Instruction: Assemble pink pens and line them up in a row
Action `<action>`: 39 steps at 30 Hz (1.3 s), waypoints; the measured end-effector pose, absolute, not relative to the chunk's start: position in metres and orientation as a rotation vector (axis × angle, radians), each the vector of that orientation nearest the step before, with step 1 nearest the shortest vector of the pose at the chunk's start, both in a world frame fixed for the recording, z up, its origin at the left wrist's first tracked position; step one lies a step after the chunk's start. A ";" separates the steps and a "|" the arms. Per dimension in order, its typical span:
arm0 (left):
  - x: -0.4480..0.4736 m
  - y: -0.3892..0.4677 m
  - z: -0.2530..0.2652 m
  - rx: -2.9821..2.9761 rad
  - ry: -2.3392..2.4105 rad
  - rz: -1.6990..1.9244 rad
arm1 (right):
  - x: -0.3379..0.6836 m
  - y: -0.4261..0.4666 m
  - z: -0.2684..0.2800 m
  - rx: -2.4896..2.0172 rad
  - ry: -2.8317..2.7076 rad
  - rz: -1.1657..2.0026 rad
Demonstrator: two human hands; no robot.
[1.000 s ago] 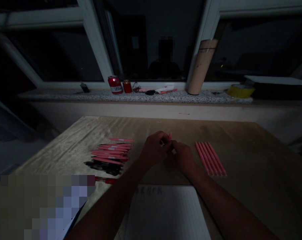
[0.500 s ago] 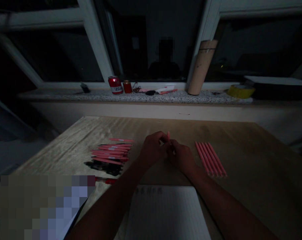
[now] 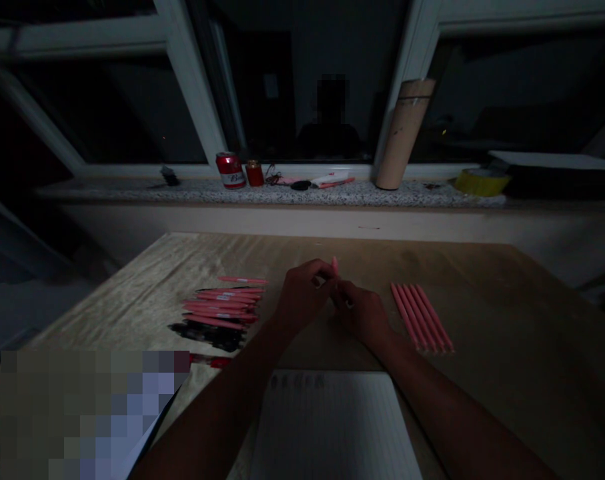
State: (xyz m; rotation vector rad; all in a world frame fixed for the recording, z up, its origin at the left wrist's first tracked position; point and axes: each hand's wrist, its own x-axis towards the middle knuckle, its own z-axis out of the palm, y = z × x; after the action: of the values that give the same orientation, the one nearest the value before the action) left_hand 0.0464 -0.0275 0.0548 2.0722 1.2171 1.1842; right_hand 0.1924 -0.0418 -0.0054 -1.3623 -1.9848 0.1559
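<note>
Pink pen in hand; slight shift up and leftward noted.

My left hand has thumb and fingers closed on the pen, its pink end projecting above them over the middle of the table. My right hand is curled, fingertips meeting the left's at the pen's lower part; whether they grip it I cannot tell. Over the last second both hands have edged slightly left and the pink end stands a little higher; I judge this a small adjustment, not a release. Unchanged: the row of five pink pens at right, the mixed pile of pens at left.
</note>
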 end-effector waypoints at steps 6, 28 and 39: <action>0.046 -0.028 0.059 2.045 1.200 1.262 | 0.191 -0.043 -0.004 -1.371 -1.993 0.152; 0.037 -0.022 0.073 1.571 0.984 1.616 | 0.190 -0.042 -0.006 -1.353 -2.014 0.120; 0.004 -0.001 0.067 1.920 1.367 1.213 | 0.190 -0.040 -0.009 -1.374 -2.003 0.096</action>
State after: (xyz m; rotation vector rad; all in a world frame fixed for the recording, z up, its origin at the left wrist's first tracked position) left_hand 0.0042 -0.0005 0.0665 1.9201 1.3675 1.2128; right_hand 0.1902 -0.0403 -0.0090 -1.3740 -2.0035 0.0964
